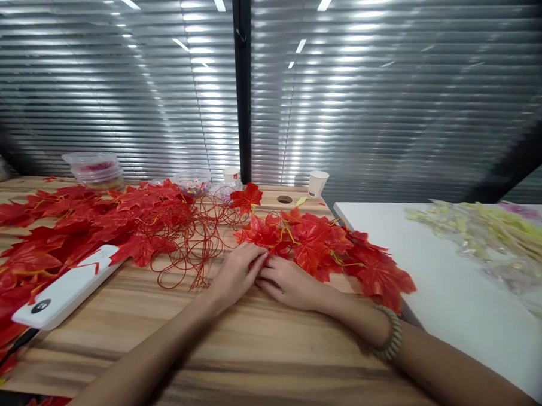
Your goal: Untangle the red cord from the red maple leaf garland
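Observation:
Both my hands rest together on the wooden table (259, 353). My left hand (236, 273) has its fingers curled, pinching the edge of a red artificial maple leaf garland (317, 243). My right hand (290, 283), with a bead bracelet on its wrist, lies beside it, fingers pressed on the same leaves. A tangle of thin red wire (192, 242) lies just left of my hands. A bigger heap of red leaves (65, 230) covers the left of the table.
A white flat device (66, 290) with a cable lies at the left. Clear plastic containers (96, 169), a bowl of beads (193, 183) and two paper cups (317, 183) stand at the back. A white table (455, 302) with pale yellow foliage (501, 235) adjoins on the right.

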A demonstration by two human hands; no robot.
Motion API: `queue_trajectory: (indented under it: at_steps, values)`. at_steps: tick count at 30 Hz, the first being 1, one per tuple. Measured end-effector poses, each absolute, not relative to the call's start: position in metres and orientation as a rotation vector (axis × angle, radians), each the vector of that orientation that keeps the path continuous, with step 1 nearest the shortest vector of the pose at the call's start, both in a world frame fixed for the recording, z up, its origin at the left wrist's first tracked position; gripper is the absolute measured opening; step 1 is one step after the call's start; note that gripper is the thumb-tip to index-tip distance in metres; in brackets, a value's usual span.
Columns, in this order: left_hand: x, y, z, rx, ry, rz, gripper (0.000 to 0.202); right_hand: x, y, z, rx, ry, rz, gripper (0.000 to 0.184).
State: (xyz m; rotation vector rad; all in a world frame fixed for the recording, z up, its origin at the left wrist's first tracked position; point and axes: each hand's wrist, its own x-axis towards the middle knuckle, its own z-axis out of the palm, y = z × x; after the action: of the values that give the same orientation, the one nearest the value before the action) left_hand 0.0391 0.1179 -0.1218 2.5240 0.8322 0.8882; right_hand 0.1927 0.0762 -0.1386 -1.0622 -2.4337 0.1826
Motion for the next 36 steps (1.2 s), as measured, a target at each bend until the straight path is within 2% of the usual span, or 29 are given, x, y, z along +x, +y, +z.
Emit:
queue_trajectory:
  at_steps: [8,21,36]
  values:
    - [0.0385,0.1186,-0.1237,2.529,0.833,0.873,0.024,0.1934,0.0762,-0.1384,-1.061,-2.432,0.193,0.02]
    - [0.0385,0.1162,-0.1173,2.443,0.847,0.974,0.014,0.1917,0.0743,-0.1346,-1.09,-2.413,0.22,0.022]
    - [0.0377,0.1161,-0.1217,2.396,0.822,1.131,0.02,0.1936,0.0738,-0.1319,-1.111,-2.113,0.372,0.02]
